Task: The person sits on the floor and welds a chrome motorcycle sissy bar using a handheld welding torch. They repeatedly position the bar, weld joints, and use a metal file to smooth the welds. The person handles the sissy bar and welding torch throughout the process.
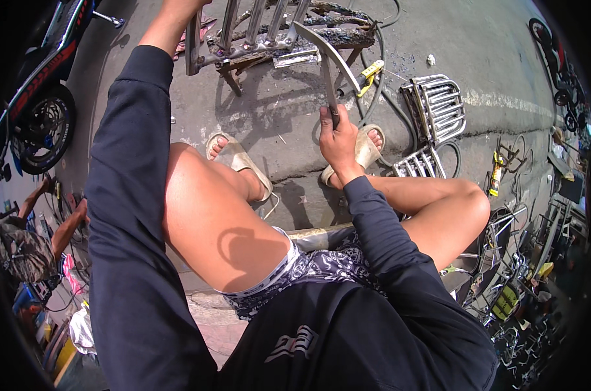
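Note:
My right hand (339,140) is closed round the handle of a metal chipping hammer (331,58). Its long curved head points up and left, with one tip close to the welded tube frame (269,44); whether they touch I cannot tell. That frame has several parallel bars and rests tilted on a rough, spattered metal stand (338,32). At the top edge my left hand (183,5) is mostly cut off, above the frame's left end, and its fingers are hidden. A yellow-handled welding electrode holder (371,72) with a cable lies beside the hammer's lower tip.
Finished-looking tube racks (439,111) stand on the ground at right, with cables (399,117) curling round them. A motorcycle (44,124) is parked at left. Another person's arms (67,228) show below it. Metal parts (523,306) clutter the lower right.

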Available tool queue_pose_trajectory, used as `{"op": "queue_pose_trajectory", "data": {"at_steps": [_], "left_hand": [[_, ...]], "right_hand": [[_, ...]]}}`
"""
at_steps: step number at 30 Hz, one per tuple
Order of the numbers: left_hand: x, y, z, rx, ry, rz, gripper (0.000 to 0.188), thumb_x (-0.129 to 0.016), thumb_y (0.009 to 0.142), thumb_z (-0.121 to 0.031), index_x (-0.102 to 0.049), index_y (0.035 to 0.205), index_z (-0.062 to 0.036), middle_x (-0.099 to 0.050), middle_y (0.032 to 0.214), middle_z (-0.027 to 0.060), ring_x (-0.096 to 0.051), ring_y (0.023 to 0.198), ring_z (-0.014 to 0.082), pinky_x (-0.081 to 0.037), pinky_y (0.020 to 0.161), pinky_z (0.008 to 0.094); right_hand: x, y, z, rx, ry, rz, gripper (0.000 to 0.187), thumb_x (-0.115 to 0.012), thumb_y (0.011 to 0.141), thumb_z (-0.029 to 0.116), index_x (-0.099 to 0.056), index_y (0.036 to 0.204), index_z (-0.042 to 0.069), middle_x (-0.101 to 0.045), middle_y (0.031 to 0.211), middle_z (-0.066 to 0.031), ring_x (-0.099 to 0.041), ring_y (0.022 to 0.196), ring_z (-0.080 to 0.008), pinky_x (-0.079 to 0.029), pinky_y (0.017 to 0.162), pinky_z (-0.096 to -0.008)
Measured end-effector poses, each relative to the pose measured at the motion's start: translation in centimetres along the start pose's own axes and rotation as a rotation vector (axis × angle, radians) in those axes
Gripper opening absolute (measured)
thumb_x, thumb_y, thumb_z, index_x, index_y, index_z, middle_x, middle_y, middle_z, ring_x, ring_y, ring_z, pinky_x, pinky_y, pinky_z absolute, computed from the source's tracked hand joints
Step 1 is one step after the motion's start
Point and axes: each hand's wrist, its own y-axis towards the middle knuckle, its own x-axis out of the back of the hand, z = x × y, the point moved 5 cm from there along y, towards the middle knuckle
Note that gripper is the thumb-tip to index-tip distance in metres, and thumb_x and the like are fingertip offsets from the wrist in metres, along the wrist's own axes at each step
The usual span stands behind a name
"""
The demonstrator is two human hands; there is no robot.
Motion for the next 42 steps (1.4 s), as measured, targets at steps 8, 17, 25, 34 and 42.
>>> {"op": "queue_pose_trajectory", "data": {"at_steps": [8,17,25,34,42], "left_hand": [[0.7,-1.0,-2.2,-0.046,0.037,0.041,0.046,-0.086,0.083,-0.027,-0.072,0.117,0.0006,-0.077,0.098,0.0181,-0.074,0.083,0.0262,-0.057,0.08,0.0391],[0.2,-0.9,-1.4,0.024,0.086,0.029,0.051,-0.087,0.082,-0.035,-0.072,0.117,0.0,-0.076,0.097,0.0176,-0.073,0.089,0.0259,-0.057,0.084,0.0407],[-0.1,-0.8,-1.1,-0.065,0.039,-0.004,0.054,-0.086,0.082,-0.034,-0.071,0.118,0.0029,-0.076,0.1,0.021,-0.073,0.092,0.0293,-0.056,0.086,0.0415],[-0.1,-1.4,-2.1,-0.083,0.007,0.021,0.052,-0.086,0.083,-0.032,-0.07,0.119,0.0016,-0.076,0.093,0.0212,-0.073,0.084,0.0292,-0.058,0.08,0.0407],[-0.9,-1.3,-0.4,-0.091,-0.072,0.06,0.055,-0.087,0.081,-0.031,-0.068,0.121,0.0022,-0.076,0.093,0.0212,-0.074,0.085,0.0303,-0.058,0.081,0.0429]], "right_hand": [[0.1,-0.3,-1.7,-0.114,0.085,-0.053,0.03,-0.062,0.105,0.034,-0.057,0.098,0.005,-0.062,0.066,-0.0159,-0.065,0.059,-0.0364,-0.049,0.057,-0.0419],[-1.1,-0.1,-2.0,-0.101,0.033,-0.021,0.034,-0.062,0.105,0.037,-0.057,0.1,0.004,-0.062,0.067,-0.0212,-0.064,0.064,-0.0463,-0.047,0.057,-0.048],[-1.3,0.1,-3.1,-0.219,0.009,0.012,0.034,-0.063,0.105,0.034,-0.058,0.096,0.001,-0.06,0.064,-0.0172,-0.059,0.054,-0.0334,-0.045,0.055,-0.0409],[-1.1,0.5,-2.7,-0.188,0.048,0.022,0.032,-0.064,0.104,0.034,-0.061,0.1,0.002,-0.06,0.064,-0.0183,-0.06,0.055,-0.035,-0.047,0.056,-0.0404],[-0.7,0.2,-2.3,-0.166,0.047,-0.005,0.038,-0.064,0.104,0.036,-0.061,0.097,-0.001,-0.06,0.064,-0.0179,-0.057,0.054,-0.028,-0.046,0.057,-0.0403]]}}
